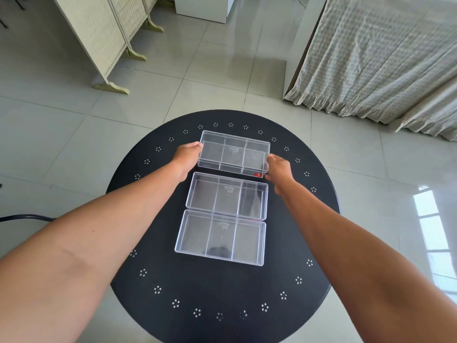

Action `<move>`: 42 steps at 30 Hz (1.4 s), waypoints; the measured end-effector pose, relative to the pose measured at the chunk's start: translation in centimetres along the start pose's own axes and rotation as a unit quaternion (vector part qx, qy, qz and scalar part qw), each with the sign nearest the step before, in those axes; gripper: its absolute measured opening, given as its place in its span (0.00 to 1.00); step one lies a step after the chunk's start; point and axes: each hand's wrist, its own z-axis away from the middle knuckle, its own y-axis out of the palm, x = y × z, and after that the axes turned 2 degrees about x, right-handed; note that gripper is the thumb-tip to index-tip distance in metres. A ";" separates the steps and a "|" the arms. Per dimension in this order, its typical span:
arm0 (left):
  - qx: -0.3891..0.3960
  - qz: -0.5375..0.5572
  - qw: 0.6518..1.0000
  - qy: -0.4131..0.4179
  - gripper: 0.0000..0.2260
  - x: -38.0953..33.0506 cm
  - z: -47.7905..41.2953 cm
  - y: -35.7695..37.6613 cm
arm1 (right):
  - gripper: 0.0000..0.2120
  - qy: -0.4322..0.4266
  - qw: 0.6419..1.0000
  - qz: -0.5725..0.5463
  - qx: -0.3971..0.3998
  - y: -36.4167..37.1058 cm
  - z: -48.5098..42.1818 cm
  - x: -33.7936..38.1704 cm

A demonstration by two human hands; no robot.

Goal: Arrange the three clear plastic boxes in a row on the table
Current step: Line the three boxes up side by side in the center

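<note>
On the round black desk (153, 268) at the frame's centre, 3 clear rectangular plastic boxes form a column. The left hand (186, 158) and right hand (279, 168) have fingers clamped on the short ends of the upper box (233, 153). The middle box (227, 195) touches the lower box (221, 237).

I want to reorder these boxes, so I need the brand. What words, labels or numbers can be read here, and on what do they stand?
No text here can be read.
Far clear plastic box: embossed marks on the base and a small red label at its near right corner, both too small to read.
Middle clear plastic box: embossed base marks, too small.
Near clear plastic box: embossed base marks, too faint.
</note>
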 end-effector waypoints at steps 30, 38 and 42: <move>0.044 -0.053 0.998 -0.005 0.22 1.8 1.9 -0.4 | 0.16 -0.019 0.999 0.038 -0.028 0.1 3.6 -0.9; 0.051 -0.068 0.996 0.000 0.26 1.7 2.3 -0.3 | 0.13 -0.022 0.999 0.027 -0.023 0.0 3.8 -0.8; 0.021 -0.082 0.996 0.016 0.27 1.6 2.6 -0.6 | 0.09 -0.021 0.999 0.022 -0.036 0.1 3.6 -1.1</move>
